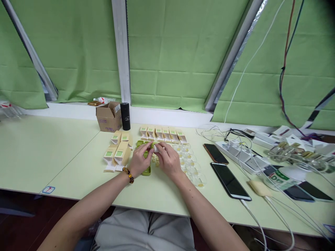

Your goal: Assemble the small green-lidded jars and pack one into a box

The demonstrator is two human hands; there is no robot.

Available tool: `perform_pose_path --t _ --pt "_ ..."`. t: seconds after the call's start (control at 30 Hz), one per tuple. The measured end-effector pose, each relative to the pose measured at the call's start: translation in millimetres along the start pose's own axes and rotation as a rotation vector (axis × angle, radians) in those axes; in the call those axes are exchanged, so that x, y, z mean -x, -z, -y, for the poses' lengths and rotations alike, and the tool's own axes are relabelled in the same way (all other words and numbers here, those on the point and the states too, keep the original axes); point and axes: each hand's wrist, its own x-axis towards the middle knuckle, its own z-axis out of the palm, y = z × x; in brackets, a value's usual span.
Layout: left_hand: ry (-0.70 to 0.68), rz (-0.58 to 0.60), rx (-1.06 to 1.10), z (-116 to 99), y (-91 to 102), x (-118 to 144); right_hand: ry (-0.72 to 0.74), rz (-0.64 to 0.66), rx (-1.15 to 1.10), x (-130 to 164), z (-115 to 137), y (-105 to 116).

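Note:
My left hand (140,160), with a beaded bracelet at the wrist, pinches a small green piece (152,145). My right hand (169,160) has its fingers closed on a small white piece (156,149) touching the green one; fingers partly hide both. Below the left hand lie several green cases (146,171), partly covered by it. Small yellow pieces (157,160) sit on the table between the hands. Clear plastic domes (192,164) with yellowish bits inside stand in rows beside the right hand.
Folded cream cartons (121,153) stand left, and another row of cartons (163,134) behind. Farther back are a cardboard box (108,120) and a black bottle (125,116). Phones (230,181), a power strip (243,157), tangled cables and a white bottle (285,177) occupy the right.

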Motion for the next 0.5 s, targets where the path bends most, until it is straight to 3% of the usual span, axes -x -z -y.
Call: perform_pose_path --t 0.3,0.5 --pt "-0.108 0.009 -0.134 1 0.6 -4 0.001 0.056 0.012 -1 4 -5" --pt "-0.094 -0.028 -0.138 5 -0.5 -2 -0.016 0.049 0.010 -1 7 -10"
